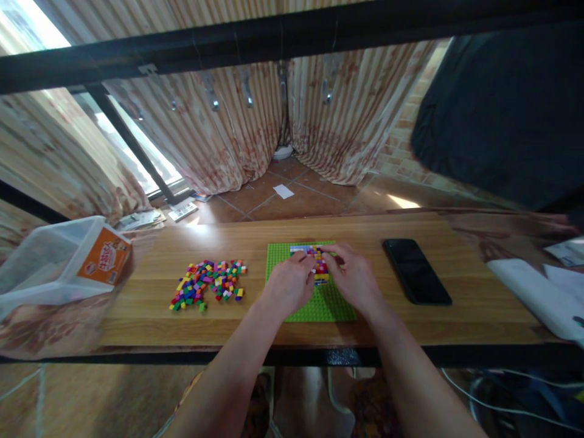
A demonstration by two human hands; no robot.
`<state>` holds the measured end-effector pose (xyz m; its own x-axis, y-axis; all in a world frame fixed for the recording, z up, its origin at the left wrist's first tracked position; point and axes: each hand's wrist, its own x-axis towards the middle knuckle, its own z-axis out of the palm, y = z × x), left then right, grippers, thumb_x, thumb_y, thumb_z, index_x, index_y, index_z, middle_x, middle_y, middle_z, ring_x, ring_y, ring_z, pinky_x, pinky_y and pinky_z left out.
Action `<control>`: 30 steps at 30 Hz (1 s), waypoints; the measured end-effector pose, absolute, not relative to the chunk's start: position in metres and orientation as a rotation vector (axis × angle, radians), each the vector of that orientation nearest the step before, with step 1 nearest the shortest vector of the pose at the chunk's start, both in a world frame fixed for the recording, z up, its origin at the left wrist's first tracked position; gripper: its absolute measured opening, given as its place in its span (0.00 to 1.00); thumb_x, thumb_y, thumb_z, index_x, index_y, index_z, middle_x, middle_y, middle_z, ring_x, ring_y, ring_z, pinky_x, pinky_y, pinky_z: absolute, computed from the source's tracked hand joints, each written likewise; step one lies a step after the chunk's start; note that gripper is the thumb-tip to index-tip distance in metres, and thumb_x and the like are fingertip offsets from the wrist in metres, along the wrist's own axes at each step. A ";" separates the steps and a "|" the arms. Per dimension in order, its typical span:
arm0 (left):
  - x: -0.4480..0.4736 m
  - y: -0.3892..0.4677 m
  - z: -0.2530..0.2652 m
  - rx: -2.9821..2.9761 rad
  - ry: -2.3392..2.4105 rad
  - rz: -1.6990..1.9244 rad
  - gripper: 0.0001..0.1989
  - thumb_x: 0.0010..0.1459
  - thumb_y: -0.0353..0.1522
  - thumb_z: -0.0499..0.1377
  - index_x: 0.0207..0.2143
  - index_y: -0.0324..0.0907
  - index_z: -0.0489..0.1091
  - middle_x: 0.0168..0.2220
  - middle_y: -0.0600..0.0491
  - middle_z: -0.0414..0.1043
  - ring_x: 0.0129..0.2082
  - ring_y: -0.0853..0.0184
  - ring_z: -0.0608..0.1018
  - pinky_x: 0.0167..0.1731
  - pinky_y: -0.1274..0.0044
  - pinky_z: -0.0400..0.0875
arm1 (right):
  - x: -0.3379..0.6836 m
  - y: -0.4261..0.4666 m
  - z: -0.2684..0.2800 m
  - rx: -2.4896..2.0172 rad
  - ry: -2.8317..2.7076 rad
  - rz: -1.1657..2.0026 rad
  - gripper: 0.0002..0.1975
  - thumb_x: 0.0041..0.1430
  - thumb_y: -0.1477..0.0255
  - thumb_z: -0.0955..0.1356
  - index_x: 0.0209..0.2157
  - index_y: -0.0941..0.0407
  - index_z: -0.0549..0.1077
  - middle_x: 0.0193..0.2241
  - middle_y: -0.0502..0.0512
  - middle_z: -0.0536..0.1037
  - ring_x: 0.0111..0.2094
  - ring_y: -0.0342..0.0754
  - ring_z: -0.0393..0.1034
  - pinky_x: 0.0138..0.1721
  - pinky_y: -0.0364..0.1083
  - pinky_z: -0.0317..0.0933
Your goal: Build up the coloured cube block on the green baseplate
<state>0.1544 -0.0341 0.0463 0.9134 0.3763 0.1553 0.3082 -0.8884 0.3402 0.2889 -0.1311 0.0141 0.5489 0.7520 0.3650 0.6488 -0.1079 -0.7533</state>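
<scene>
A green studded baseplate (298,313) lies on the wooden board, with rows of small toy bricks (322,267) in red, yellow, purple and pale blue built up on it. My left hand (292,283) is over the left part of the build, fingers curled and pressed together at the bricks. Whatever its fingertips pinch is too small and covered to name. From the other side, my right hand (354,277) reaches to the build's right edge. Its thumb and index finger are apart, their tips at the bricks, and I see nothing held between them. Both hands partly cover the build.
Left of the baseplate is a loose pile of colourful bricks (210,281). A black phone (417,272) lies to the right on the wooden board (255,234). A translucent bin (50,258) stands at far left, and a dark metal bar (205,38) crosses above.
</scene>
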 end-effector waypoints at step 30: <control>0.159 -0.043 0.041 2.653 0.612 0.374 0.13 0.66 0.29 0.52 0.35 0.42 0.77 0.40 0.50 0.77 0.40 0.66 0.78 0.43 0.75 0.74 | 0.287 -0.130 0.015 -1.863 -1.211 0.125 0.12 0.65 0.70 0.63 0.43 0.53 0.78 0.40 0.58 0.80 0.41 0.51 0.75 0.43 0.50 0.69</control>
